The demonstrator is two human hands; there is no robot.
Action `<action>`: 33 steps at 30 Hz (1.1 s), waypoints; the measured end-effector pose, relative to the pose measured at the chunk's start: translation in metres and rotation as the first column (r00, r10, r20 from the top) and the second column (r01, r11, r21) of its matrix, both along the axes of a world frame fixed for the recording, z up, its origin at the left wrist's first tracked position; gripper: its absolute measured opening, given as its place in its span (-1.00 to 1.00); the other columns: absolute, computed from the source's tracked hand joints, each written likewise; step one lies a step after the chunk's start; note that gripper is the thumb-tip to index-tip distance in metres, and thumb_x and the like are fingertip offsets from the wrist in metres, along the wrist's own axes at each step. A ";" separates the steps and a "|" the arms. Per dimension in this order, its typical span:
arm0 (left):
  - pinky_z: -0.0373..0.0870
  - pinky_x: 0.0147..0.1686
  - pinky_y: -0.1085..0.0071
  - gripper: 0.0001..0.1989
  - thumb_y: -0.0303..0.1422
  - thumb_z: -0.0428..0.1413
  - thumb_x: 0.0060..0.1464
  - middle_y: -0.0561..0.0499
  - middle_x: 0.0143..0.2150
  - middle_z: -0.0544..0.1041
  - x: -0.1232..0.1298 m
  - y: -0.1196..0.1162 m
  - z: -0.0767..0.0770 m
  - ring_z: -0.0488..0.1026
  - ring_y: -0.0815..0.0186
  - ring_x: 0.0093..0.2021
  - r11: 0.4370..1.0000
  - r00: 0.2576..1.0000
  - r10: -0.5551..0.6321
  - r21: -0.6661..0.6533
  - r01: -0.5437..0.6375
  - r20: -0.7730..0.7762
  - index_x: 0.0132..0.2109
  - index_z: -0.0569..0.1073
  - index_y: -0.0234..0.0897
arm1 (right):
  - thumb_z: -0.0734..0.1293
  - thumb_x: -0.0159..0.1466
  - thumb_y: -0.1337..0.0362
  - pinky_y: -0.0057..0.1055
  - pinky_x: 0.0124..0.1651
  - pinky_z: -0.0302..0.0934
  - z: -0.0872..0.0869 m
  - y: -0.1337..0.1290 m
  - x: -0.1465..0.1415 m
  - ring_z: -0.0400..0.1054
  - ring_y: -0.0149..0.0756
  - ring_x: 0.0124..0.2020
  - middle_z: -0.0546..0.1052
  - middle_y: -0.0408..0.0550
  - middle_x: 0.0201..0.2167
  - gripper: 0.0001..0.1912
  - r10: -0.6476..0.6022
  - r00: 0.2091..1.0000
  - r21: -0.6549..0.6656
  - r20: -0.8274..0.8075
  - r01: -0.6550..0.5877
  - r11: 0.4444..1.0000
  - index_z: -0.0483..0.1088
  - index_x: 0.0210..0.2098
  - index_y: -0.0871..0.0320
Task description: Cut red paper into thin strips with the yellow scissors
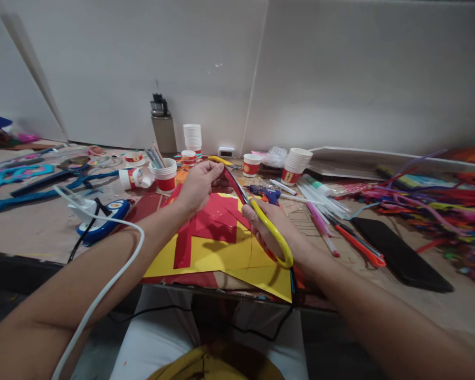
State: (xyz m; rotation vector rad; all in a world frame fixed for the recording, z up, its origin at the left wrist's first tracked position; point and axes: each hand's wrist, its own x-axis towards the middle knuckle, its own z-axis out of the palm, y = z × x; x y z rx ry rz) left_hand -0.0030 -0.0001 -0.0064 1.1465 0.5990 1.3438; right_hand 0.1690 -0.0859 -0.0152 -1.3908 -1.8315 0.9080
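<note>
My right hand [269, 221] is closed around the yellow handles of a pair of scissors [282, 248], whose blades point up and to the left. A narrow red paper strip [234, 183] lies along the blades, and my left hand [201, 184] pinches its far end. Below both hands are red paper pieces [216, 224] on top of yellow paper sheets [214, 256] at the table's front edge. Whether the blades are parted is hard to see behind the strip.
A paper cup with pencils [165, 177] and stacked paper cups [295, 166] stand behind. To the right lie a red cutter knife [358, 243], a black phone-like slab [401, 253] and colourful pipe cleaners [439, 206]. A blue power strip [106, 221] with a white cable sits left.
</note>
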 end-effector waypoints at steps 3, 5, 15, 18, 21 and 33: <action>0.50 -0.40 0.40 -0.76 -0.30 0.16 0.04 0.08 -0.56 0.44 0.000 0.000 -0.001 0.44 0.44 -0.58 1.000 1.000 -0.006 -0.019 0.006 -0.013 -0.41 0.27 -0.33 | 0.12 0.22 -0.21 -0.59 -0.77 -0.08 0.002 -0.002 -0.001 0.06 -0.53 -0.76 0.24 -0.25 -0.64 -0.54 -0.002 1.000 -0.084 -0.020 0.000 0.997 0.13 -0.40 0.09; 0.50 -0.40 0.40 -0.78 -0.31 0.15 0.05 0.03 -0.51 0.49 0.000 0.000 -0.002 0.47 0.42 -0.54 0.999 1.000 -0.003 -0.038 0.002 -0.030 -0.39 0.30 -0.35 | 0.12 0.20 -0.23 -0.58 -0.79 -0.05 0.006 -0.003 -0.003 0.06 -0.53 -0.77 0.22 -0.26 -0.64 -0.52 -0.006 1.000 -0.127 -0.023 0.003 0.992 0.12 -0.41 0.09; 0.46 -0.42 0.46 -0.85 -0.39 0.11 0.08 -0.06 -0.43 0.55 -0.015 0.017 -0.002 0.51 0.40 -0.49 0.987 0.997 0.045 -0.149 -0.053 -0.062 -0.38 0.31 -0.35 | 0.06 0.24 -0.22 -0.60 -0.80 -0.06 0.016 0.011 0.013 0.02 -0.53 -0.80 0.18 -0.29 -0.72 -0.50 -0.046 0.966 -0.215 -0.253 -0.009 0.977 0.23 -0.32 0.11; 0.45 -0.43 0.49 -0.89 -0.40 0.10 0.08 -0.03 -0.46 0.54 -0.021 0.023 -0.001 0.49 0.42 -0.51 0.983 0.998 0.069 -0.173 -0.068 -0.005 -0.37 0.35 -0.36 | 0.09 0.24 -0.20 -0.61 -0.78 -0.07 0.015 0.021 0.021 0.03 -0.53 -0.79 0.19 -0.28 -0.72 -0.50 -0.058 0.954 -0.175 -0.295 0.006 0.985 0.27 -0.30 0.12; 0.43 -0.48 0.50 -0.91 -0.42 0.08 0.09 0.04 -0.53 0.50 -0.024 0.027 0.000 0.45 0.45 -0.58 0.975 0.994 0.094 -0.208 -0.081 0.054 -0.35 0.38 -0.36 | 0.12 0.22 -0.21 -0.57 -0.75 -0.04 0.014 0.026 0.026 0.06 -0.52 -0.77 0.22 -0.26 -0.70 -0.49 -0.100 0.969 -0.166 -0.225 0.063 0.984 0.28 -0.32 0.13; 0.37 -0.56 0.58 -0.84 -0.37 0.04 0.14 0.05 -0.59 0.46 -0.021 0.028 0.000 0.45 0.46 -0.58 0.920 0.981 0.154 -0.378 -0.100 0.117 -0.38 0.35 -0.37 | 0.27 0.18 0.02 -0.34 -0.36 0.11 0.009 0.028 0.028 0.43 0.00 -0.24 0.55 0.16 -0.27 -0.58 -0.235 0.666 0.233 0.708 0.095 0.968 0.42 -0.09 0.16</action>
